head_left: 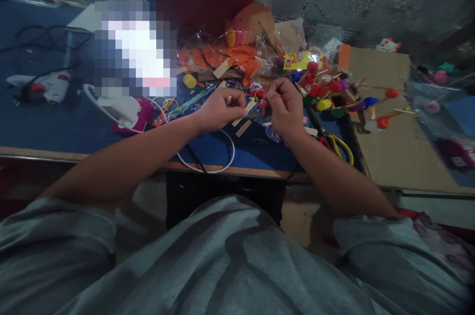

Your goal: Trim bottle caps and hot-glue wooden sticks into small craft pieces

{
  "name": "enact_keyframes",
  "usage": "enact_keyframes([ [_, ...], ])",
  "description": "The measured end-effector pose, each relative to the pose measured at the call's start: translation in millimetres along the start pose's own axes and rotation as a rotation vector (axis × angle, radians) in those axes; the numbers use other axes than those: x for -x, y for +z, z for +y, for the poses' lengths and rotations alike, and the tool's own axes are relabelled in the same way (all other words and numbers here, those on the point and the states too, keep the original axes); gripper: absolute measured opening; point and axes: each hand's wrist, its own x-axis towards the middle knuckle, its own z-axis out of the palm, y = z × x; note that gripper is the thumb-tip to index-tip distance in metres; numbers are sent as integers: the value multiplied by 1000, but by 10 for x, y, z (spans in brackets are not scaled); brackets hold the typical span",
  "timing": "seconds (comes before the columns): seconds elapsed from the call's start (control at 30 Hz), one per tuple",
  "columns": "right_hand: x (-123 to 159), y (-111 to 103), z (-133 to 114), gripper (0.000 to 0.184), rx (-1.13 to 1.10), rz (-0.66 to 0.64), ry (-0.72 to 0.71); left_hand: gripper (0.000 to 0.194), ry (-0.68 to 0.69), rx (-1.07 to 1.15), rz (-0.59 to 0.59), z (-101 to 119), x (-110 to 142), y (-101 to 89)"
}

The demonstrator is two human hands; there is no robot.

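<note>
My left hand (221, 109) is closed in a pinch over the middle of the blue table. Right at its fingertips are thin pale wooden sticks (251, 105); whether the fingers grip one or the sticks lie behind them, I cannot tell. A short flat wooden piece (244, 128) lies just below that hand. My right hand (285, 108) is closed too, its fingers curled against the thumb, and whatever it may pinch is hidden. Scissors (339, 147) with yellow and red handles lie to the right of my right wrist.
Sticks with coloured balls (330, 88) pile up beside a cardboard sheet (393, 147) on the right. Orange material and plastic wrappers (237, 60) lie behind my hands. Left are a white charger (120, 107), a looping white cable (233, 157) and a glue gun (55, 86).
</note>
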Motion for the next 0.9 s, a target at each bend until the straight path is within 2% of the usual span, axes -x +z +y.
enact_keyframes([
  [0.17,-35,-26,-20,69,-58,29,-14,21,-44,97,57,19,6,39],
  [0.27,20,11,-53,66,-46,26,-8,21,-57,116,60,36,13,55],
  [0.4,50,-1,-84,64,-1,-63,-39,20,-70,129,57,27,15,58],
  [0.53,-56,-91,-107,61,63,-122,-46,18,-67,123,38,-19,3,45],
  [0.63,-169,-152,-157,60,-18,-119,9,21,-46,126,43,-47,-4,45],
  [0.73,-237,-205,-257,61,-48,-179,30,22,-30,129,55,-64,-5,60],
  [0.83,-263,-291,-372,64,73,-239,13,20,-4,93,95,-83,-9,77],
  [0.9,-277,-399,-431,64,237,-286,-14,20,11,61,130,-107,-18,84],
])
